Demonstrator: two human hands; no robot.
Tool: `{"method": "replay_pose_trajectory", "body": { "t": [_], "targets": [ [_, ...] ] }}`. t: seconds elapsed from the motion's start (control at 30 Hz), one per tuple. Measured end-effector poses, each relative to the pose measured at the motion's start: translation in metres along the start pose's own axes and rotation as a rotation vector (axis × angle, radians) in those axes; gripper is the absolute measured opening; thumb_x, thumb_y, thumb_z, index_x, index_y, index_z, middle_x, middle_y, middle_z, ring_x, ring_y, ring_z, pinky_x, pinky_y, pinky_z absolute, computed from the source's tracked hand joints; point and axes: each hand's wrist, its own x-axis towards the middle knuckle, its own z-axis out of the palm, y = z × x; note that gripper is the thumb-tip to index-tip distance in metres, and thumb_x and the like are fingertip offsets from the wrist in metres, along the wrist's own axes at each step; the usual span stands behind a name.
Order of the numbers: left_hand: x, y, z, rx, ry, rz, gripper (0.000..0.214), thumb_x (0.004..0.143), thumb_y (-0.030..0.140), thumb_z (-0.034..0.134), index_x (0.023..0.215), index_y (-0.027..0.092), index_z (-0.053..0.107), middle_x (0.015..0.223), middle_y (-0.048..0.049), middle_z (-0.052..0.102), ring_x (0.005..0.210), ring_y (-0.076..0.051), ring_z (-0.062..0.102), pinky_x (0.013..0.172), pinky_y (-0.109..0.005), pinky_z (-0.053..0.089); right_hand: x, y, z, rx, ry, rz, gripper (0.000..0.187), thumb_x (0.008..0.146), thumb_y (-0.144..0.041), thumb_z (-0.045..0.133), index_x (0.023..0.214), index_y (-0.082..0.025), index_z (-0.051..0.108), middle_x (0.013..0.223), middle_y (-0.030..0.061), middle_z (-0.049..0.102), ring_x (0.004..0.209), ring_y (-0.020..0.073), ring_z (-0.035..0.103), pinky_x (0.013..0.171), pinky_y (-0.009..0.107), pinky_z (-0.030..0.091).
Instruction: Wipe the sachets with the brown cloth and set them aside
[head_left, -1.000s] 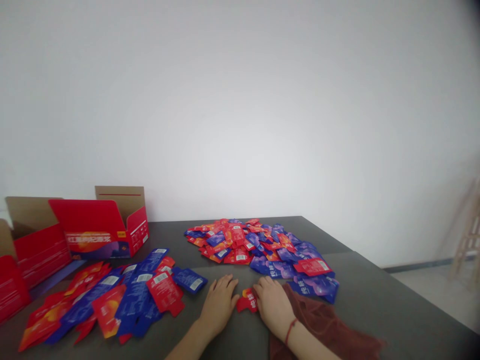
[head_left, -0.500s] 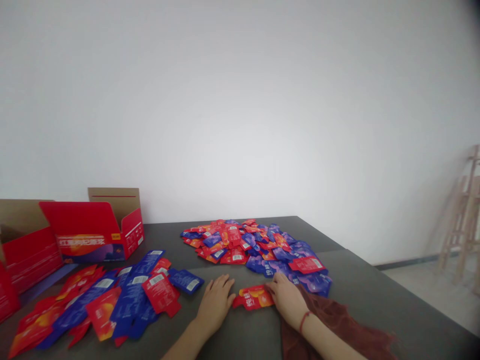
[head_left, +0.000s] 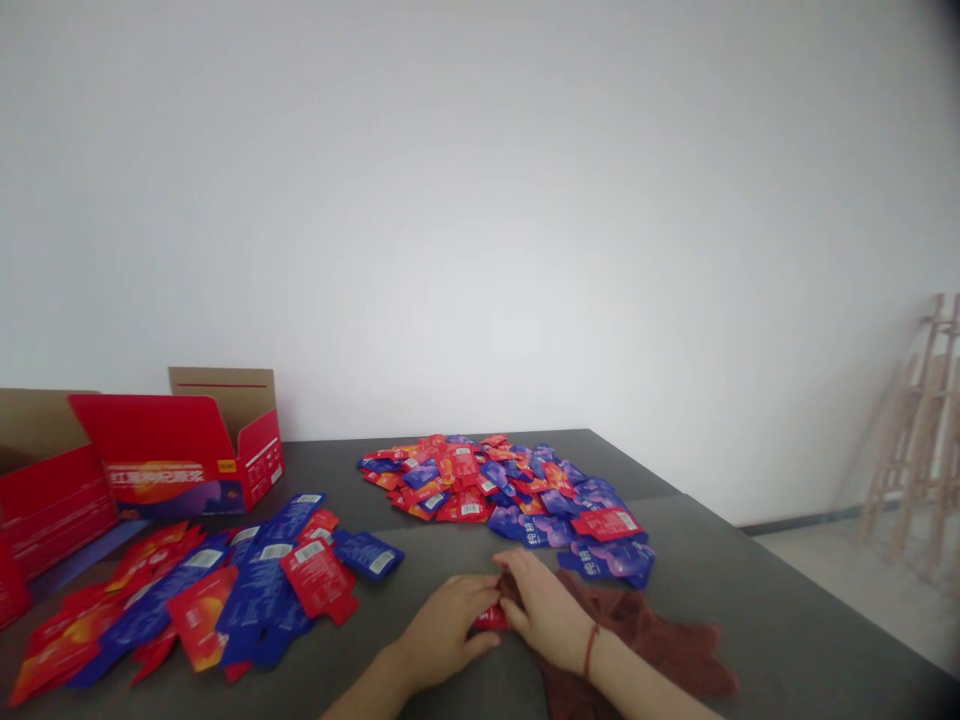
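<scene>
A red pouch (head_left: 491, 618) lies flat on the table between my hands, mostly covered by them. My left hand (head_left: 448, 625) holds its left side, with the fingers over it and the thumb near its front edge. My right hand (head_left: 546, 608) grips a brown cloth (head_left: 652, 640), and the bunched part under its fingers rests on the pouch. The rest of the cloth trails to the right beneath my wrist. Beyond my hands is a large heap of red and purple-blue pouches (head_left: 465, 480).
A second, looser pile of red and blue pouches (head_left: 262, 590) covers the table's left part. Behind it stand an open red carton (head_left: 172, 485) and another open box (head_left: 52, 510). Wooden easel-like frames (head_left: 919, 430) lean by the white wall at the right.
My right hand has taken up the brown cloth and moved left with it onto the red pouch. My left hand has shifted right onto the pouch's edge.
</scene>
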Motion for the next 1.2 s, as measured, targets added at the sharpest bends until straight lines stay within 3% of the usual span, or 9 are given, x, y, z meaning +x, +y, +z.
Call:
{"method": "replay_pose_trajectory", "body": {
  "t": [0.13, 0.23, 0.33, 0.57, 0.67, 0.8, 0.93, 1.1, 1.2],
  "targets": [
    [0.001, 0.004, 0.003, 0.043, -0.048, -0.047, 0.049, 0.082, 0.03, 0.066, 0.13, 0.025, 0.053, 0.135, -0.0061, 0.056, 0.124, -0.025, 0.049, 0.109, -0.042, 0.03, -0.027, 0.012, -0.02, 0.04, -0.11, -0.132, 0.068, 0.073, -0.015, 0.054, 0.138, -0.019, 0.038, 0.137, 0.0107, 0.045, 0.127, 0.0231, 0.039, 0.107, 0.039, 0.03],
    [0.004, 0.003, 0.005, 0.04, -0.027, -0.101, 0.057, 0.08, 0.033, 0.068, 0.134, 0.024, 0.049, 0.135, -0.0066, 0.056, 0.122, -0.026, 0.051, 0.108, -0.042, 0.032, -0.046, 0.025, -0.036, -0.035, -0.215, -0.102, 0.058, 0.077, -0.019, 0.054, 0.134, -0.028, 0.046, 0.139, 0.0065, 0.043, 0.126, 0.024, 0.039, 0.106, 0.04, 0.029],
    [0.007, 0.004, 0.008, 0.006, -0.009, -0.148, 0.064, 0.08, 0.031, 0.066, 0.139, 0.025, 0.042, 0.136, -0.0069, 0.054, 0.123, -0.026, 0.05, 0.107, -0.041, 0.032, -0.047, 0.02, -0.032, -0.149, -0.228, -0.08, 0.052, 0.08, -0.018, 0.052, 0.13, -0.033, 0.052, 0.134, 0.0048, 0.048, 0.117, 0.0249, 0.044, 0.1, 0.041, 0.033],
    [0.001, 0.005, 0.006, -0.191, -0.05, -0.243, 0.096, 0.072, 0.019, 0.063, 0.151, 0.022, 0.009, 0.144, -0.0077, 0.046, 0.13, -0.023, 0.043, 0.109, -0.036, 0.03, -0.027, -0.015, -0.018, -0.223, -0.244, -0.193, 0.041, 0.085, -0.026, 0.051, 0.126, -0.031, 0.055, 0.118, 0.0028, 0.06, 0.105, 0.0235, 0.045, 0.088, 0.038, 0.034],
    [-0.003, 0.004, 0.001, -0.274, -0.063, -0.25, 0.096, 0.074, 0.018, 0.06, 0.152, 0.023, 0.003, 0.145, -0.0084, 0.044, 0.133, -0.021, 0.039, 0.112, -0.037, 0.025, -0.039, -0.009, -0.03, -0.193, -0.287, -0.209, 0.037, 0.08, -0.023, 0.054, 0.116, -0.032, 0.061, 0.113, -0.0001, 0.063, 0.101, 0.0215, 0.046, 0.085, 0.035, 0.033],
    [-0.003, 0.002, 0.0, -0.335, -0.043, -0.256, 0.102, 0.071, 0.013, 0.06, 0.151, 0.025, -0.001, 0.149, -0.011, 0.038, 0.133, -0.022, 0.039, 0.112, -0.04, 0.026, -0.051, 0.007, -0.038, -0.202, -0.211, -0.061, 0.033, 0.076, -0.018, 0.051, 0.105, -0.026, 0.065, 0.102, 0.0017, 0.066, 0.096, 0.0214, 0.048, 0.084, 0.033, 0.035],
    [0.001, -0.001, 0.004, -0.396, -0.013, -0.261, 0.11, 0.066, 0.008, 0.063, 0.15, 0.026, -0.004, 0.154, -0.013, 0.027, 0.132, -0.022, 0.042, 0.11, -0.04, 0.03, -0.037, 0.005, -0.028, -0.234, -0.118, 0.037, 0.034, 0.075, -0.018, 0.049, 0.105, -0.022, 0.064, 0.1, 0.0052, 0.067, 0.094, 0.0227, 0.051, 0.084, 0.033, 0.036],
    [0.0, -0.005, 0.007, -0.388, 0.007, -0.234, 0.109, 0.066, 0.006, 0.064, 0.151, 0.027, -0.001, 0.154, -0.0124, 0.026, 0.133, -0.023, 0.04, 0.111, -0.04, 0.028, -0.008, -0.023, -0.003, -0.276, -0.155, -0.061, 0.03, 0.077, -0.027, 0.051, 0.103, -0.02, 0.064, 0.101, 0.0085, 0.067, 0.099, 0.0268, 0.051, 0.085, 0.038, 0.037],
    [-0.001, -0.008, 0.008, -0.386, 0.017, -0.236, 0.112, 0.065, 0.004, 0.063, 0.15, 0.026, -0.007, 0.153, -0.0131, 0.027, 0.133, -0.022, 0.04, 0.112, -0.038, 0.027, -0.003, -0.028, -0.003, -0.21, -0.223, -0.144, 0.042, 0.075, -0.031, 0.054, 0.114, -0.019, 0.061, 0.11, 0.0093, 0.066, 0.106, 0.0287, 0.049, 0.091, 0.042, 0.035]
  ]
}}
